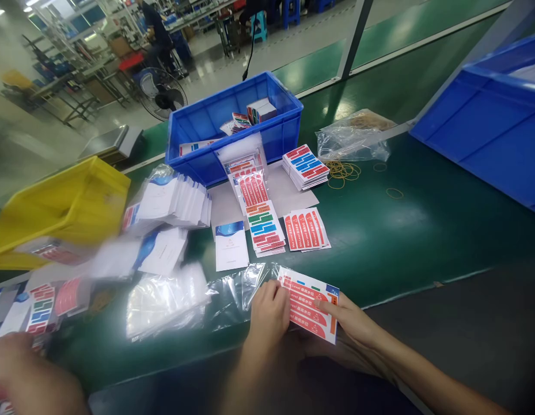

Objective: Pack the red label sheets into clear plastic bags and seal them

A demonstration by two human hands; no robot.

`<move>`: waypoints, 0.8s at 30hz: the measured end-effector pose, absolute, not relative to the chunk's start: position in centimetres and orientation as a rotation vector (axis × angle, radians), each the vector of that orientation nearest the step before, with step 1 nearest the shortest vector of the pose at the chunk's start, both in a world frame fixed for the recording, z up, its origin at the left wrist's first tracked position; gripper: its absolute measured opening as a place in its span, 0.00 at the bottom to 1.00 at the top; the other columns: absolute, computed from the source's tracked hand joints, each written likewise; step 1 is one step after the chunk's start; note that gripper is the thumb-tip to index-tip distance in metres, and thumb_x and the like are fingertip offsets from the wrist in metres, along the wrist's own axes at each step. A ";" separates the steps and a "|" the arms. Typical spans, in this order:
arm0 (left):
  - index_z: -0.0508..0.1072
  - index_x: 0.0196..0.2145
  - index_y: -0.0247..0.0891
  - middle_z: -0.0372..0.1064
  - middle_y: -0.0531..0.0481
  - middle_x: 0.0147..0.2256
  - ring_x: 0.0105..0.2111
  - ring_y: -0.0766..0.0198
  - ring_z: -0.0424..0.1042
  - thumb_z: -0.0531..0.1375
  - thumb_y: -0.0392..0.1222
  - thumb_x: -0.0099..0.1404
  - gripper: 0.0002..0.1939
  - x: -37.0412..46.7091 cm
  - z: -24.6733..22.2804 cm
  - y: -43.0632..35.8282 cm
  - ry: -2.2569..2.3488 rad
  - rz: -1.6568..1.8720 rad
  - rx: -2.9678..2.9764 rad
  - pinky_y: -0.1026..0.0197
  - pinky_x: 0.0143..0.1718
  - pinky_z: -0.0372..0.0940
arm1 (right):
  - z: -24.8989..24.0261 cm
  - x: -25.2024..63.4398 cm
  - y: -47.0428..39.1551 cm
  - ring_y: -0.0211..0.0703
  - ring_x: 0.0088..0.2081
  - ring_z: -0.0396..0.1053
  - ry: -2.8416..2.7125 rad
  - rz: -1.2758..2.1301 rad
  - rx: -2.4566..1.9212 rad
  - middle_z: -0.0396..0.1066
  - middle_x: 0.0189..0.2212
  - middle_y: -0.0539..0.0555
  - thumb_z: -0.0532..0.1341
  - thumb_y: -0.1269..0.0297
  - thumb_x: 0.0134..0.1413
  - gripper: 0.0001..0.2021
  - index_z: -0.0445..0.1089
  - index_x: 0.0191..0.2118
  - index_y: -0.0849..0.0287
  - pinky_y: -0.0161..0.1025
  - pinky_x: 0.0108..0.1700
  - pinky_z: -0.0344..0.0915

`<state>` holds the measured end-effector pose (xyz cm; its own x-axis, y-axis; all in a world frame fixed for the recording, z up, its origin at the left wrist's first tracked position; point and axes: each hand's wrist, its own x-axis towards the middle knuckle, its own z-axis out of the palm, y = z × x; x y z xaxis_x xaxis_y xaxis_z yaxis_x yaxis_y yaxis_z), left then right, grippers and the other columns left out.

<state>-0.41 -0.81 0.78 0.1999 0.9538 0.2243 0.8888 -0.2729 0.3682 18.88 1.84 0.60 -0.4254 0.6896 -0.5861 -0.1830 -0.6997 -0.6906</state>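
My left hand (pixel 269 314) and my right hand (pixel 351 320) both hold a small set of sticker sheets (pixel 312 302), printed with red curved labels, at the near edge of the green table (pixel 422 230). The left fingers press on its left end, where it meets a clear plastic bag (pixel 232 288). The right fingers pinch its right side. Just beyond lie piles of red label sheets (pixel 306 229), multicolour label sheets (pixel 264 227) and a white-and-blue leaflet (pixel 231 245).
A blue crate (pixel 232 124) with more sheets stands behind the piles, a yellow bin (pixel 64 202) at the left, a large blue bin (pixel 487 121) at the right. Rubber bands (pixel 342 171) and a bag (pixel 353 138) lie beyond. Another person's blurred hand (pixel 29 374) is at bottom left.
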 end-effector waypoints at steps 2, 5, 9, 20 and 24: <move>0.64 0.30 0.38 0.65 0.49 0.32 0.32 0.64 0.66 0.52 0.32 0.65 0.06 -0.6 1.4 -0.7 1.847 0.647 2.269 0.61 0.34 0.63 | 0.4 18.5 1.8 0.58 0.43 0.73 -0.789 2.081 -1.244 0.77 0.40 0.58 0.69 0.49 0.44 0.23 0.73 0.42 0.61 0.54 0.50 0.68; 0.62 0.29 0.38 0.64 0.49 0.32 0.32 0.64 0.65 0.51 0.32 0.65 0.07 -0.3 1.9 -0.8 1.830 0.652 2.231 0.61 0.33 0.63 | 0.7 18.0 2.0 0.57 0.41 0.73 -1.013 2.011 -1.237 0.77 0.39 0.58 0.63 0.46 0.51 0.23 0.73 0.43 0.61 0.51 0.47 0.69; 0.62 0.29 0.38 0.63 0.49 0.32 0.31 0.65 0.64 0.50 0.31 0.65 0.07 0.5 2.2 -1.2 1.705 0.761 2.098 0.62 0.33 0.62 | 2.3 17.6 3.1 0.54 0.42 0.71 -1.497 1.859 -1.158 0.75 0.37 0.56 0.56 0.48 0.59 0.20 0.71 0.45 0.60 0.49 0.48 0.68; 0.62 0.22 0.37 0.60 0.53 0.30 0.31 0.68 0.63 0.55 0.38 0.66 0.14 -2.2 7.4 -1.5 1.624 1.459 1.241 0.65 0.32 0.57 | 5.5 18.4 4.5 0.50 0.46 0.69 -1.564 1.482 -0.819 0.69 0.45 0.60 0.52 0.55 0.65 0.14 0.62 0.51 0.54 0.44 0.43 0.72; 0.63 0.21 0.37 0.60 0.54 0.29 0.31 0.69 0.63 0.55 0.37 0.65 0.14 -2.0 7.9 -1.6 1.592 1.504 1.224 0.66 0.32 0.57 | 6.5 17.2 4.0 0.56 0.57 0.59 -1.888 1.044 -0.559 0.60 0.55 0.62 0.54 0.55 0.63 0.22 0.54 0.61 0.53 0.54 0.55 0.62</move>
<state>-2.04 -1.57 7.86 -0.3763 0.9137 0.1534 0.2048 -0.0794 0.9756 17.22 4.04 6.54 -0.5099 0.7130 0.4812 -0.0285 0.5451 -0.8379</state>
